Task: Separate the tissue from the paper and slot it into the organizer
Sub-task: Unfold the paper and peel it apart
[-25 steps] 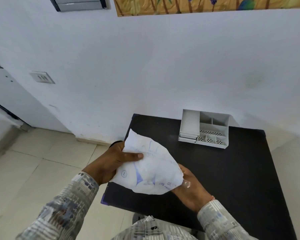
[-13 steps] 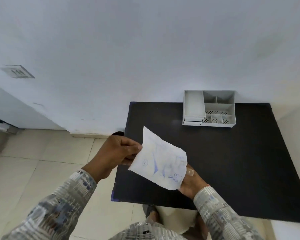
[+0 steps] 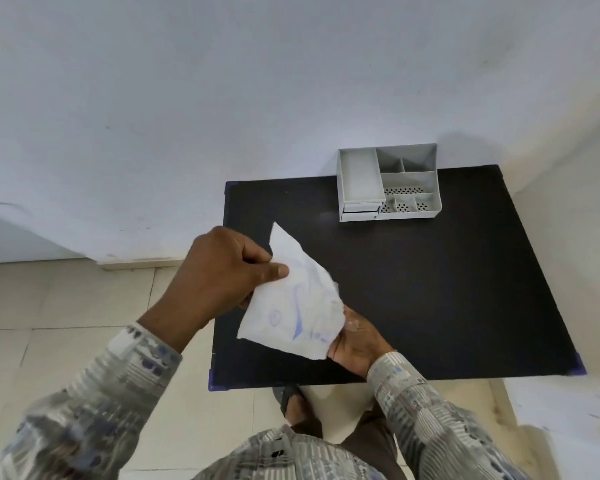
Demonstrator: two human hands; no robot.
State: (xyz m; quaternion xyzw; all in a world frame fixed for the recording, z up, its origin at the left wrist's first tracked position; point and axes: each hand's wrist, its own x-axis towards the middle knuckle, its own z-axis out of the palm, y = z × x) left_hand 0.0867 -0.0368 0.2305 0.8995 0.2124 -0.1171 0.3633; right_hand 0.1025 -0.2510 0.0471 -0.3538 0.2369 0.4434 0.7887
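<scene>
Above the near left part of the black tabletop [image 3: 430, 289] two hands hold one white paper packet [image 3: 293, 306] between them, clear of the surface; the left hand [image 3: 222, 271] is closed on its upper left edge, thumb pressed on top and fingers curled behind; the right hand [image 3: 355, 341] grips its lower right corner from underneath, fingers mostly hidden by the sheet. Whether tissue and paper are already apart cannot be told: only one crumpled white piece shows. Its face carries blue print, a small circled mark and curved lines, and a short line of blue lettering near the bottom that is too blurred to read.

One grey organizer [image 3: 388, 183] stands at the far edge of the tabletop against the white wall [image 3: 257, 98], well apart from the hands; it has one long compartment on the left with two shallow drawer fronts below it, two small compartments at the back right, one wide perforated one in the middle, and three small perforated ones in front; all look empty. Nothing lies between the packet and the organizer. Both patterned sleeves [image 3: 413, 403] reach in from below; one sandalled foot [image 3: 293, 403] rests on the tiled floor [image 3: 66, 299] under the near edge.
</scene>
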